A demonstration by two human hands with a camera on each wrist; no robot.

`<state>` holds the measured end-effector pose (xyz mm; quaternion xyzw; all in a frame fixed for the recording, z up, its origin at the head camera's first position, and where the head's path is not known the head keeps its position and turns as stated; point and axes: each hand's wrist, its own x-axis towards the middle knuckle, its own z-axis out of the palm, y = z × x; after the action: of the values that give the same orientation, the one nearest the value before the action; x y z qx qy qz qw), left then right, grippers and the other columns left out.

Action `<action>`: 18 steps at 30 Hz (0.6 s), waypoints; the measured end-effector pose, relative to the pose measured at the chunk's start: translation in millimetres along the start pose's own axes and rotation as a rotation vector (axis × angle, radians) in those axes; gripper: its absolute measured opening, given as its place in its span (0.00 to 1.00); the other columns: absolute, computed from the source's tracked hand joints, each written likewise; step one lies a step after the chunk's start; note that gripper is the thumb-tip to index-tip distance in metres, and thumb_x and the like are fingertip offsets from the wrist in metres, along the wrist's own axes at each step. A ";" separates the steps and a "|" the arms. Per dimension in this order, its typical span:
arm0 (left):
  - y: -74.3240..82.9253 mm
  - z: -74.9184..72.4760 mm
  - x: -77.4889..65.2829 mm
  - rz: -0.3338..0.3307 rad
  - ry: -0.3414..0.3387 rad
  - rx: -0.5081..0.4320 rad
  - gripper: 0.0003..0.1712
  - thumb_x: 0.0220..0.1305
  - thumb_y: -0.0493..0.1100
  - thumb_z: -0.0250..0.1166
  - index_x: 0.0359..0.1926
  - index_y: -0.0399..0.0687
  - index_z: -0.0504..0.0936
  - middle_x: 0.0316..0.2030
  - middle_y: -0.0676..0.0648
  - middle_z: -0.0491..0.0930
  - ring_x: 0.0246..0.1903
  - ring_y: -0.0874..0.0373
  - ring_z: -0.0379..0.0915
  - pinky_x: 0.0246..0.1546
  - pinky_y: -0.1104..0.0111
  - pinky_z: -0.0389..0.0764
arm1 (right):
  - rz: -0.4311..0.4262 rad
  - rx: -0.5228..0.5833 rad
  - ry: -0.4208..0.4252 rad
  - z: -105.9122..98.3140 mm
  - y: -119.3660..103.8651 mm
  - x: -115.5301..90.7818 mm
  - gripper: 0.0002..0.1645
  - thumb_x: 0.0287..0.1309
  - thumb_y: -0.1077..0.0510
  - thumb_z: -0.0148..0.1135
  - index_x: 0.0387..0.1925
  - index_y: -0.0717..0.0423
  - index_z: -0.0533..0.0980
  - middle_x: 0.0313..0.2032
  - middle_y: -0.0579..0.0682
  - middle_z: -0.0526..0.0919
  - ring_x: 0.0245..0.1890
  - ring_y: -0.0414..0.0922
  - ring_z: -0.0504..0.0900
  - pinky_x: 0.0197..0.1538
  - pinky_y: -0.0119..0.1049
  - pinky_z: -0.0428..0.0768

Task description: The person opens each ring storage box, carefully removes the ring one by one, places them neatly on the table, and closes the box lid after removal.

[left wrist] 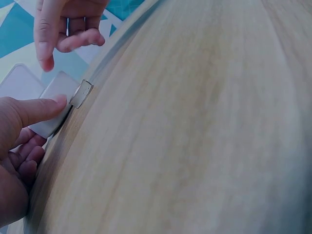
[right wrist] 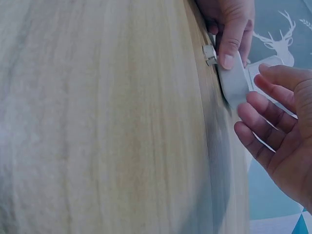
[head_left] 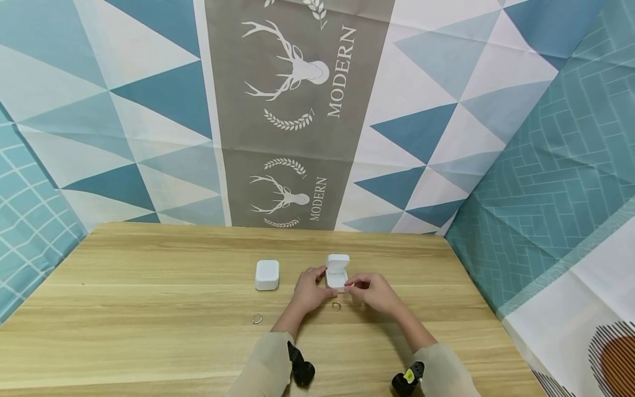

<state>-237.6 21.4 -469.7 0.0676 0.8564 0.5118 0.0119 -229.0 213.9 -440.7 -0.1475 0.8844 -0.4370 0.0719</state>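
A small white ring box [head_left: 337, 280] stands on the wooden table with its lid raised. My left hand [head_left: 308, 291] holds it from the left, thumb along the front and fingers on the far side. Beside the box's right front corner is my right hand [head_left: 373, 292], its fingers loosely bent; in the right wrist view nothing shows between its fingers [right wrist: 265, 117]. Just in front of the box lies a ring [head_left: 336, 305], close to my left thumb in the left wrist view. The bottom inside the box is too small to make out.
A second white box [head_left: 267, 274], with its lid down, stands to the left of my left hand. Another ring [head_left: 257, 318] lies nearer me on the left of the wooden table [head_left: 149, 309]. Patterned cloth [head_left: 278, 110] hangs behind the table's back edge.
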 end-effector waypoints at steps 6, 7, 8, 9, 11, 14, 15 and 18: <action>-0.4 -0.6 -1.1 0.011 -0.005 0.005 0.41 0.46 0.45 0.75 0.61 0.36 0.71 0.51 0.41 0.76 0.50 0.48 0.70 0.54 0.53 0.73 | 0.029 0.051 0.057 -0.5 1.9 0.5 0.12 0.57 0.54 0.63 0.39 0.58 0.82 0.34 0.53 0.84 0.29 0.40 0.75 0.28 0.28 0.75; -0.5 -0.5 -0.9 0.013 -0.004 0.006 0.41 0.46 0.45 0.75 0.61 0.36 0.71 0.51 0.41 0.76 0.50 0.48 0.70 0.54 0.53 0.73 | 0.036 0.050 0.072 -0.6 2.6 1.0 0.13 0.57 0.54 0.63 0.39 0.58 0.82 0.34 0.53 0.84 0.29 0.41 0.75 0.28 0.29 0.75; -0.4 -0.5 -0.9 0.013 -0.004 0.010 0.41 0.46 0.45 0.75 0.61 0.37 0.71 0.51 0.41 0.76 0.49 0.48 0.70 0.54 0.54 0.73 | 0.044 0.057 0.088 -0.8 3.0 1.5 0.12 0.57 0.54 0.63 0.39 0.58 0.82 0.34 0.53 0.84 0.29 0.41 0.76 0.28 0.29 0.76; -0.5 -0.6 -0.8 0.018 -0.003 0.016 0.41 0.45 0.45 0.75 0.61 0.36 0.71 0.51 0.41 0.76 0.49 0.48 0.70 0.53 0.53 0.73 | 0.049 0.063 0.107 -0.8 3.6 2.3 0.12 0.57 0.54 0.63 0.39 0.58 0.82 0.33 0.53 0.84 0.29 0.42 0.77 0.28 0.30 0.77; -0.1 -0.8 -0.5 0.018 -0.003 0.015 0.41 0.45 0.45 0.75 0.61 0.37 0.71 0.50 0.41 0.76 0.49 0.48 0.70 0.53 0.54 0.73 | 0.058 0.079 0.153 -0.9 4.5 3.9 0.13 0.57 0.54 0.63 0.39 0.59 0.82 0.33 0.55 0.84 0.28 0.43 0.79 0.28 0.30 0.77; 0.4 -1.0 -0.4 0.008 -0.006 0.011 0.41 0.45 0.46 0.75 0.61 0.37 0.71 0.50 0.41 0.76 0.49 0.48 0.70 0.54 0.54 0.73 | 0.072 0.105 0.223 -1.0 3.8 5.8 0.13 0.57 0.55 0.63 0.38 0.60 0.82 0.32 0.56 0.84 0.29 0.44 0.79 0.29 0.29 0.77; 0.3 -1.0 -0.3 0.008 -0.006 0.009 0.41 0.45 0.46 0.75 0.61 0.37 0.71 0.50 0.41 0.76 0.49 0.48 0.70 0.53 0.54 0.73 | 0.079 0.113 0.242 -1.1 3.4 6.4 0.13 0.57 0.55 0.63 0.38 0.60 0.82 0.32 0.56 0.84 0.29 0.44 0.79 0.29 0.29 0.77; 0.3 -0.9 0.0 0.003 -0.008 0.002 0.41 0.45 0.46 0.75 0.61 0.37 0.71 0.50 0.41 0.76 0.49 0.48 0.70 0.54 0.54 0.73 | 0.107 0.149 0.277 -1.2 1.7 7.6 0.14 0.58 0.55 0.62 0.39 0.61 0.82 0.33 0.57 0.84 0.31 0.46 0.79 0.30 0.30 0.78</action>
<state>-237.6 20.8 -469.0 0.0710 0.8568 0.5105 0.0143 -236.7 213.3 -441.3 -0.0327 0.8576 -0.5130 -0.0169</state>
